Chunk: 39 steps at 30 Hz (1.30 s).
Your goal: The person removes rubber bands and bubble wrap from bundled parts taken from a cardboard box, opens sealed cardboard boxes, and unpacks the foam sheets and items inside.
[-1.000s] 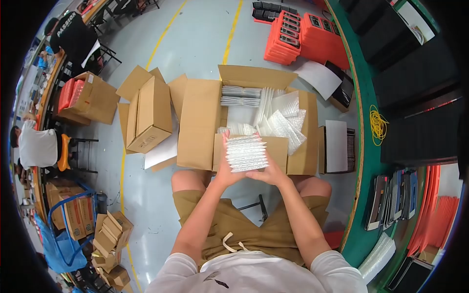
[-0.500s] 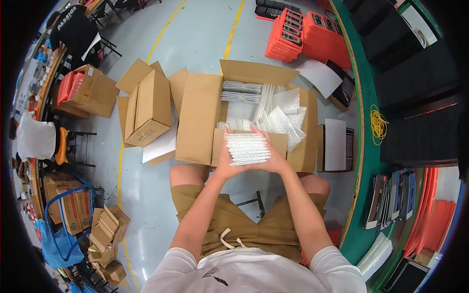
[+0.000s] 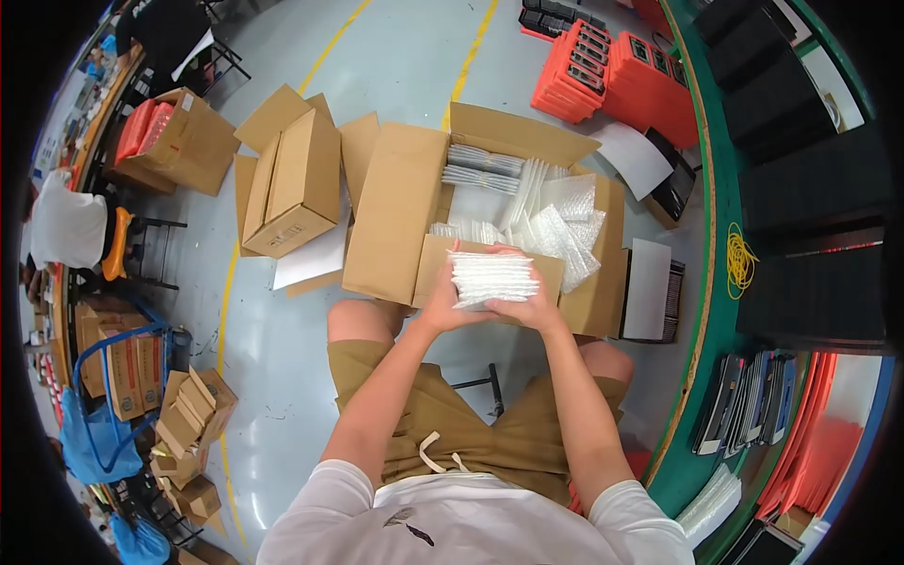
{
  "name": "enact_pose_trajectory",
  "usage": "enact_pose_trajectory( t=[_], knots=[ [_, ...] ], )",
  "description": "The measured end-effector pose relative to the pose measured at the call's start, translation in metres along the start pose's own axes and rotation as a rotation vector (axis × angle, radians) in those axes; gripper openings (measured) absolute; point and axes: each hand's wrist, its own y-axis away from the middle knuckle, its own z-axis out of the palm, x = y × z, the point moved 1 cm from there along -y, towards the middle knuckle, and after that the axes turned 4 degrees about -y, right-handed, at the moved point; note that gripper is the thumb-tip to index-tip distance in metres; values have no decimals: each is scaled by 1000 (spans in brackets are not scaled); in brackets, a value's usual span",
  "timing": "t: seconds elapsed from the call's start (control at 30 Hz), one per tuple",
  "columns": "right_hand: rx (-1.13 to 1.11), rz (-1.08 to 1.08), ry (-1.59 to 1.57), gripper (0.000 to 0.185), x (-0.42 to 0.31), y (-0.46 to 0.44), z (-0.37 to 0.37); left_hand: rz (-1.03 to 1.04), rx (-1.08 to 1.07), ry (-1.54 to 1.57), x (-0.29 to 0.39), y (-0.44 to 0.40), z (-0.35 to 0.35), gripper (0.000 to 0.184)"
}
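A stack of bubble wrap bags (image 3: pixel 492 278) is squeezed between my two hands, above my lap at the near edge of an open cardboard box (image 3: pixel 395 212). My left hand (image 3: pixel 444 303) is closed round the stack's left side. On the right side, my right hand (image 3: pixel 539 303) grips it, with the thumb lying across the lower front. Inside the box, bundled bubble wrap bags (image 3: pixel 483 169) lie at the back. Loose bubble wrap bags (image 3: pixel 563 235) lean at the box's right side.
Left of the open box stands another cardboard box (image 3: pixel 297 179). Red foam trays (image 3: pixel 573 71) are piled at the back right. A green workbench (image 3: pixel 702 320) runs along my right, with a yellow cable (image 3: pixel 740 259) on it. Seated people (image 3: pixel 71 226) work at the far left.
My right thumb has come round onto the front of the stack, and the hands have shifted slightly. The whole view has turned a little. The stack stays in both hands.
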Motion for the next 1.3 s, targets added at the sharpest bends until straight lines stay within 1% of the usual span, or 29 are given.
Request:
enact_pose_trajectory(
  t=[0.07,0.13,0.2,0.23,0.27,0.33,0.37,0.47,0.6,0.7,0.73,0.8,0.87,0.93,1.0,1.07,1.13,1.2,1.27,1.3],
  knots=[
    [8,-89,55,77,-5,-3,-1,-108,-32,249,-15,-2,6,139],
    [-5,-73,72,75,-8,-6,-2,258,50,-281,-42,-5,17,138],
    [-21,-44,93,71,-8,-7,-2,430,95,-544,-48,-2,23,138],
    [-25,-38,95,71,-7,-8,-3,304,97,-393,-45,1,23,134],
    [-45,-108,141,69,-7,-9,-5,180,98,-242,-43,5,23,131],
    [-89,-254,236,65,-8,-14,-8,58,105,-88,-27,5,17,128],
    [-95,-252,238,65,-9,-14,-7,54,151,-70,-17,5,12,125],
    [54,-263,-100,63,-19,-8,1,30,251,-24,-1,9,9,119],
    [17,-281,-66,65,-22,-7,1,87,208,-49,4,4,6,113],
    [2,-304,-23,65,-25,-5,2,70,171,74,11,-1,5,95],
    [-6,-310,-4,65,-26,-5,4,67,177,76,8,0,5,95],
    [-9,-302,12,66,-27,-4,8,74,90,113,-1,5,12,74],
    [-17,-314,49,66,-31,-7,9,94,36,136,-9,1,21,63],
    [-14,-315,55,67,-37,-6,9,89,132,148,-11,7,29,47],
    [-36,-319,52,68,-40,-8,11,90,185,149,-14,4,29,40],
    [-35,-328,42,68,-40,-11,11,-187,120,846,-16,0,33,42],
    [-24,-341,25,69,-40,-11,12,-334,80,1193,-8,3,32,44],
    [-25,-342,15,69,-42,-11,12,-371,89,1427,5,4,26,51],
    [-23,-335,-7,70,-45,-9,12,-393,93,1545,3,6,27,55],
    [-23,-335,-8,70,-48,-10,12,-298,139,1220,-11,7,31,57]
  ],
)
